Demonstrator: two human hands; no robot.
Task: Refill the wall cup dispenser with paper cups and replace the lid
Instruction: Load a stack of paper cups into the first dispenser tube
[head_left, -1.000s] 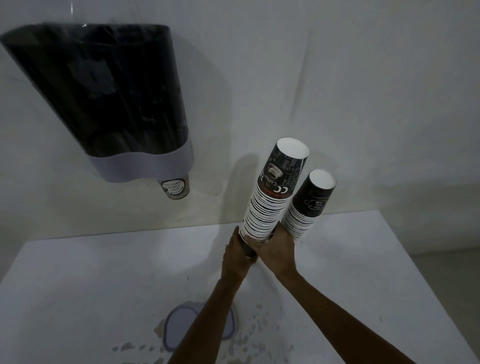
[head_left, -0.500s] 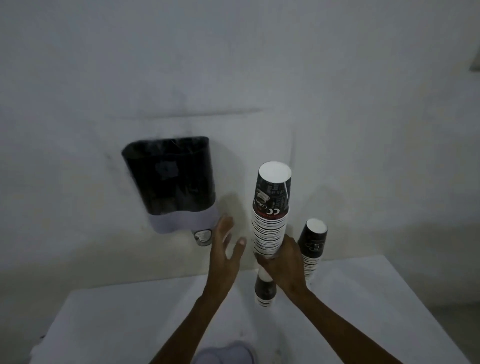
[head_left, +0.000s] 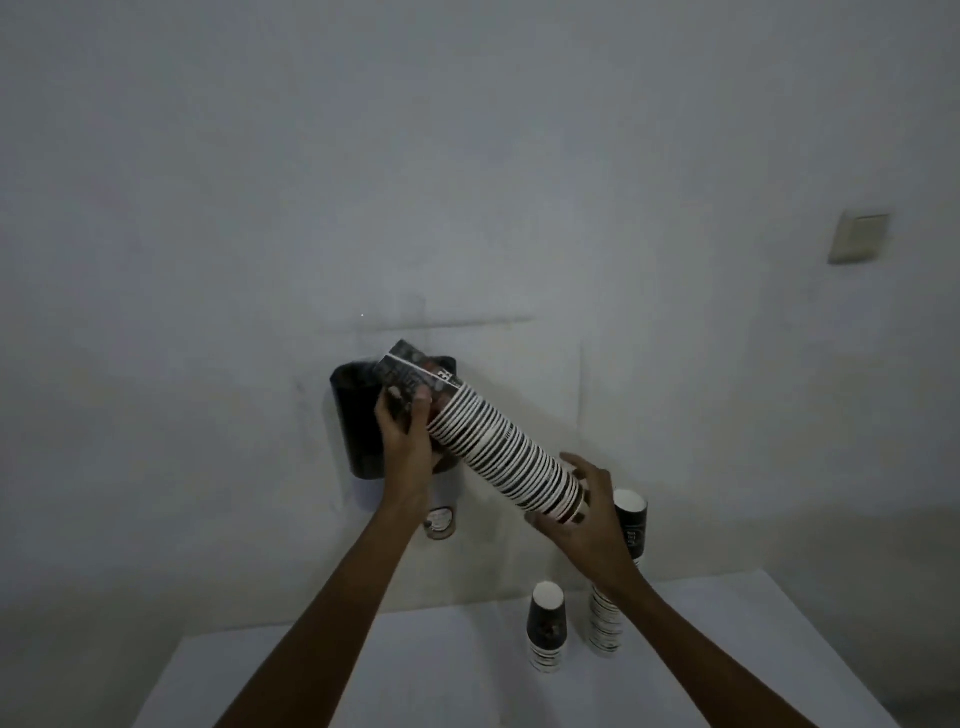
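Note:
A long stack of black-and-white paper cups (head_left: 498, 447) lies tilted in the air, its closed end up at the open top of the dark wall dispenser (head_left: 353, 415). My left hand (head_left: 408, 441) grips the stack's upper end in front of the dispenser. My right hand (head_left: 584, 499) cups the lower, open end. One cup (head_left: 440, 522) pokes out of the dispenser's bottom. The lid is out of view.
On the white table (head_left: 441, 670) stand a short cup stack (head_left: 546, 626) and a taller one (head_left: 618, 571) against the wall, partly behind my right arm. A light switch (head_left: 858, 243) sits on the wall at the upper right.
The stack has swung from upright to tilted, its top now at the dispenser's opening. My left hand has gone from open beside the stack to gripping its upper end. The view has pulled back.

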